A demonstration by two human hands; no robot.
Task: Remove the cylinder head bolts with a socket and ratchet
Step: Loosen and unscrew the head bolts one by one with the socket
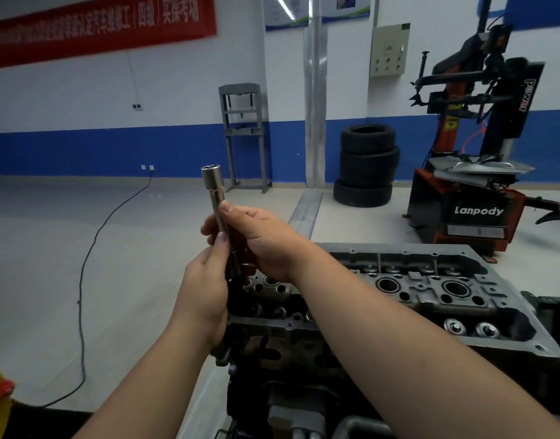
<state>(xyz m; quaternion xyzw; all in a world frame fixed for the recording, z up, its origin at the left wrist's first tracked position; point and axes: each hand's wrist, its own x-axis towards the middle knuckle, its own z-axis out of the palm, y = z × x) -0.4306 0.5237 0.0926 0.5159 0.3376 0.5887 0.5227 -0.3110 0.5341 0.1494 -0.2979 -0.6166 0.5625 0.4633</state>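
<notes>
— Steel, is it, that long rod at mid-frame?
— Yes: a polished socket extension (220, 213), tilted near upright above the grey cast cylinder head (415, 286). Right hand (259, 242) fingers curl round its middle; left hand (206, 280) pinches lower.
— Any writing?
— "Lanpody" and "Power" on the red tyre changer (475, 185), right.

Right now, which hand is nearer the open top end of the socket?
Right. The right hand pinches the long socket just below its top end; the left hand holds lower down, near the bottom.
</notes>
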